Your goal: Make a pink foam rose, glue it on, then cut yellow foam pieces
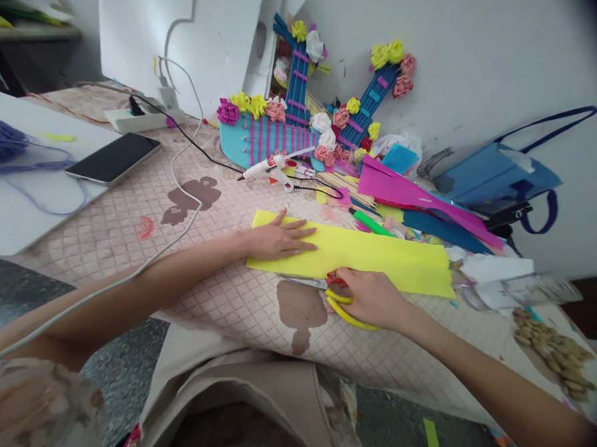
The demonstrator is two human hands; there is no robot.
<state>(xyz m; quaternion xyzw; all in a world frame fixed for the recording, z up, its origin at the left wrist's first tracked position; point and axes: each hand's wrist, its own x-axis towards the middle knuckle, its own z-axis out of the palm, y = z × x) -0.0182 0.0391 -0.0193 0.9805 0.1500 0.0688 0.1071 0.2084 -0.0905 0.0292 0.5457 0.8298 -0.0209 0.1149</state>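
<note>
A long strip of yellow crepe paper [390, 255] lies flat across the table in front of me. My left hand [279, 239] rests palm down on its left end, fingers spread. In my right hand [370, 298] is a pair of scissors [350, 314] with yellow and red handles. Their blades [304, 282] point left along the paper's near edge and look closed. The fingers of my right hand are curled around the handles, partly hiding them.
Behind the paper lie a white glue gun [270, 166], a green marker [372, 223] and magenta paper [417, 194]. Flower-trimmed blue crafts [268, 135] lean at the wall. A phone [115, 158] lies left; peanuts [550, 354] lie right. A white cable [179, 233] crosses my left arm.
</note>
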